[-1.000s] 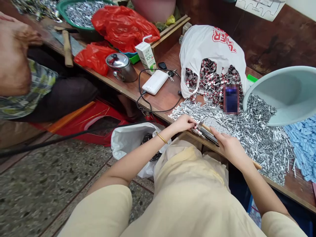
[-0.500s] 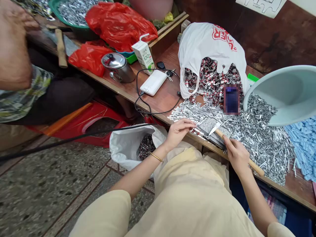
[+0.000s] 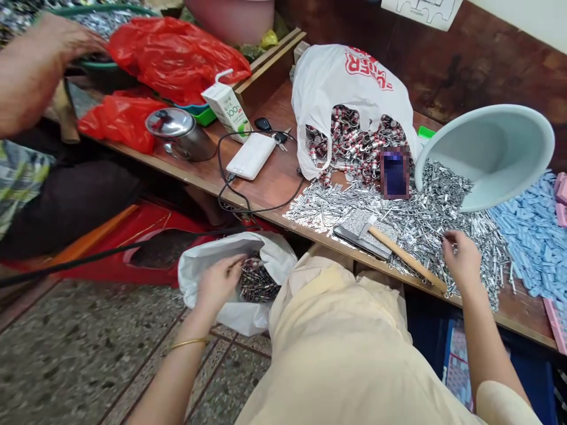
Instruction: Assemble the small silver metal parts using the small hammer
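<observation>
Brown tabletop (image 3: 283,172) bears metal pieces (image 3: 481,239) above speckled floor (image 3: 66,348).

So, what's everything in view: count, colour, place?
Table: one, brown, centre
Hammer: one, tan handle, table's front
Metal block: one, grey, at hammer's head
Metal pieces: uncountable, silver, across table
Small fittings: uncountable, red and silver, bag's mouth
Shopping bag: one, white, table's back
Blurred item: one, dark blue, before bag
Tub: one, pale green, tipped, right
Plastic pieces: uncountable, blue, far right
Power bank: one, white, mid-table
Cable: one, black, around power bank
Keys: several, silver, behind power bank
Carton: one, white, beside keys
Mug: one, silver, left of carton
Plastic bags: two, red, beyond mug
Sack: one, white, below table's edge
Other person's arm: one, upper left
Left hand: one, sack's mouth
Right hand: one, over metal pieces
</observation>
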Available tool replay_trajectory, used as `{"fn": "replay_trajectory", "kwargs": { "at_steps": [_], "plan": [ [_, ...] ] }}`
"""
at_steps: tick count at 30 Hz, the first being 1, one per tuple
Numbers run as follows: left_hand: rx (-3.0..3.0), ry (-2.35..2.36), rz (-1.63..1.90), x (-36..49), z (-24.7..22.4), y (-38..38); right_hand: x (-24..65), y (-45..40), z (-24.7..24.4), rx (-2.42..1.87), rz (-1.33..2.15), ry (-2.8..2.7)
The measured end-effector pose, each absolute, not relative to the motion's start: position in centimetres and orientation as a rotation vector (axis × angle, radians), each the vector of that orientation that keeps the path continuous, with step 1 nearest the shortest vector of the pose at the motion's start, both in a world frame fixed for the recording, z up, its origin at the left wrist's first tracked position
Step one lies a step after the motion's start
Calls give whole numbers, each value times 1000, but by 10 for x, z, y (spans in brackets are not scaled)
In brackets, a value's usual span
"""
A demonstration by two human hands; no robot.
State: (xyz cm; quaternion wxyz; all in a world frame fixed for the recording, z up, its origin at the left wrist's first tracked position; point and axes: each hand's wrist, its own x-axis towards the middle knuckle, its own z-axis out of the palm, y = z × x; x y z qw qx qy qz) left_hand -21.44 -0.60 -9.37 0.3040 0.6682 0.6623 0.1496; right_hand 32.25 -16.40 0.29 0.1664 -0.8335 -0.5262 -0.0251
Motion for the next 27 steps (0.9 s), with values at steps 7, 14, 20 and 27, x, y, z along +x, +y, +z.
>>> {"fn": "replay_trajectory", "kwargs": {
  "at_steps": [7,14,20,27],
  "plan": [
    [1983,966,246,-99,-28,17,343,-110,4,-2784,70,-1540],
    [2372,1425,459,36,3,125,327,-107,1,-2549,0,-1537],
    [2557,1412,193,50,-14,146,336,-153,6,-2416,39,-1395],
    [2437,1311,520,13,-42,139,325,-135,-6,-2283,144,-1598]
  ]
}}
